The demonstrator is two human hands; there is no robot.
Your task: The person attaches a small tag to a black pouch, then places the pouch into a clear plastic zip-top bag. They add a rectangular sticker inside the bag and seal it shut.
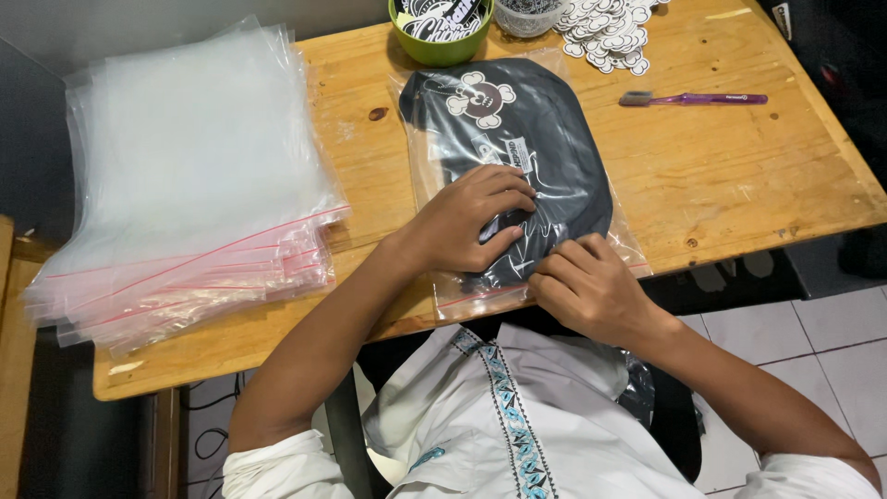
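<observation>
Near the table's front edge, our right hand (591, 286) is pinching the clear bag (621, 242) closed over the folded black garment (545, 139), while our left hand (467, 222) is pressing flat, fingers spread, on it; beyond, a green bowl (442, 48) is sitting.

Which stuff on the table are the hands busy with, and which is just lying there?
In use:
- clear zip bag with the black garment inside
- left hand, flat on it
- right hand, at its edge

Just lying about:
- stack of empty bags
- purple toothbrush
- green bowl
- stickers
</observation>
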